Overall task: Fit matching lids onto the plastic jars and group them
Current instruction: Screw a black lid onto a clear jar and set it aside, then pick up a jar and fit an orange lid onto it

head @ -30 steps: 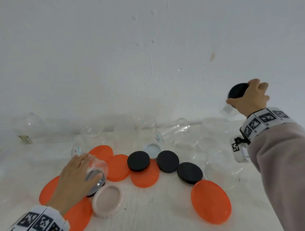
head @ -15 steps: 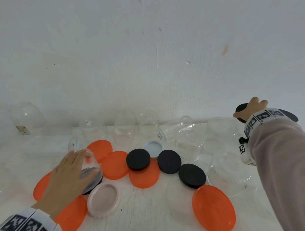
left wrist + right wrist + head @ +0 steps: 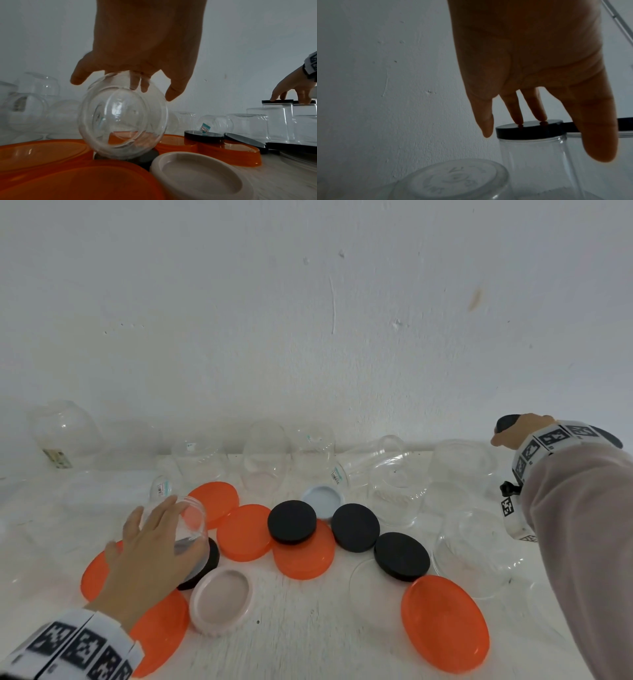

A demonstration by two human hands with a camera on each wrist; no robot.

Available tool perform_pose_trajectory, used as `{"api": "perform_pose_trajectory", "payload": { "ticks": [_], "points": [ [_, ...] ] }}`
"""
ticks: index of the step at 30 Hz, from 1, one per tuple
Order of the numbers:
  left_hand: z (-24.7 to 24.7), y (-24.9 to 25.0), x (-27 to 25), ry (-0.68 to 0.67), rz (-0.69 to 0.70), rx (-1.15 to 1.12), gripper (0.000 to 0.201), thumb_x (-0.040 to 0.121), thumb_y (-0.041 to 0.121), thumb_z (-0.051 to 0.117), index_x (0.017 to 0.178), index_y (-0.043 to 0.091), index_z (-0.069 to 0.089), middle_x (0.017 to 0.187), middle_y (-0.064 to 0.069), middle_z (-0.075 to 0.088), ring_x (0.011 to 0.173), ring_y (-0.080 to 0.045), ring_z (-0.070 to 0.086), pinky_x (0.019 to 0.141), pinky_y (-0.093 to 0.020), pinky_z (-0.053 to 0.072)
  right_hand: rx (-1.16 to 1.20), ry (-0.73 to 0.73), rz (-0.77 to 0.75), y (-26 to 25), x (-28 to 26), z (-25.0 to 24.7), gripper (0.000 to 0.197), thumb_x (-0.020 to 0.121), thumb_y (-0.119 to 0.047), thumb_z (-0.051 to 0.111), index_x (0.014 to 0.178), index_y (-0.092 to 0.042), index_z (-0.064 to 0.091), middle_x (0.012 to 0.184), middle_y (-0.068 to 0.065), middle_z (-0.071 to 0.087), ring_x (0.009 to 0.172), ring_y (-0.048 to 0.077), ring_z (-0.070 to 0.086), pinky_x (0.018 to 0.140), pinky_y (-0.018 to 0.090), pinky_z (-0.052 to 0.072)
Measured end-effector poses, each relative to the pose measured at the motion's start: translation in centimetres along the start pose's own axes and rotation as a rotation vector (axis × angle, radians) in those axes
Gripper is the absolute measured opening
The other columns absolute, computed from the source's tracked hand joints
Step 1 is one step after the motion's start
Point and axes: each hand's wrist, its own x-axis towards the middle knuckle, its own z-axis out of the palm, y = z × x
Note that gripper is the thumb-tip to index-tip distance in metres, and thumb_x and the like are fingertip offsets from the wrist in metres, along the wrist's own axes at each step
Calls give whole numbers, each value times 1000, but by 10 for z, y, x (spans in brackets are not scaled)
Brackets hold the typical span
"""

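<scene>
While left hand (image 3: 147,556) cups clear rounded jar (image 3: 122,121), smooth black lids (image 3: 292,521), glossy orange discs (image 3: 445,623)

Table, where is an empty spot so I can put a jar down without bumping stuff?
The best bare patch is the near table edge, between the pink lid and the big orange lid. The middle is crowded with overlapping orange lids and black lids, and clear jars fill the back along the wall.

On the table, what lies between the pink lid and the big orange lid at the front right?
In the head view, only bare white table lies between the pink lid and the orange lid.
</scene>
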Motion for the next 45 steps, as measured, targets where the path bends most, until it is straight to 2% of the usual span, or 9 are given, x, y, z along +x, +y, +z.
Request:
{"api": "perform_pose_trajectory", "payload": {
  "ticks": [3,7,14,24,36,38,40,42,45],
  "points": [
    [4,-3,5,-37,-23,-68,63,83,40,61,140,31,35,155,11,23,144,-29,13,108,-59,25,4,-23,-88,3,-8,-2,27,89,-22,60,110,-4,57,97,16,59,66,22,43,64,31,35],
    [1,1,7,24,62,-59,59,81,33,71,129,7,50,144,-13,44,135,-34,37,114,-51,19,-9,-44,-106,-3,-29,-11,30,91,-24,59,111,-2,57,104,16,61,76,24,49,62,29,35],
    [-14,17,3,-23,-132,-151,55,83,41,67,129,19,45,143,-17,27,132,-42,27,102,-57,35,73,10,-294,-34,-93,-23,54,90,-37,62,130,-4,49,131,14,53,118,30,51,90,37,42],
    [-13,14,4,-104,-391,-307,101,71,53,76,145,18,17,131,-29,35,120,-49,40,98,-51,36,-84,-151,-763,-44,-207,59,49,89,-43,55,133,-23,46,126,-1,46,117,21,42,93,34,41],
    [-26,2,2,-159,-480,-732,117,60,40,87,148,23,12,143,-19,37,124,-39,46,93,-47,45,-301,-481,-664,-26,-237,97,110,66,-52,78,149,-23,12,141,2,29,126,21,34,96,39,47],
    [-30,10,-4,-290,-540,-960,109,59,31,89,143,12,22,123,-20,54,95,-32,64,73,-44,56,-341,-495,-647,-25,-241,96,118,66,-44,82,151,-26,3,145,4,23,131,23,31,98,41,46],
    [-36,18,-13,-438,-541,-1060,82,62,28,86,130,3,47,92,-14,65,56,-17,63,45,-26,48,-403,-508,-639,-26,-244,94,124,67,-35,84,152,-28,-6,148,7,18,135,25,28,99,43,45],
    [-39,25,-21,-552,-516,-1124,54,61,27,83,108,7,65,82,-9,64,56,-16,58,51,-25,44,-449,-513,-640,-26,-247,93,128,67,-29,84,152,-28,-12,149,8,16,136,26,26,99,43,45],
    [-40,35,-36,-653,-477,-1205,38,59,29,80,89,13,63,80,-3,55,65,-16,49,70,-30,40,-439,-494,-660,-24,-248,93,126,67,-30,84,152,-28,-9,147,7,19,133,26,29,98,41,46]
  ]
}}
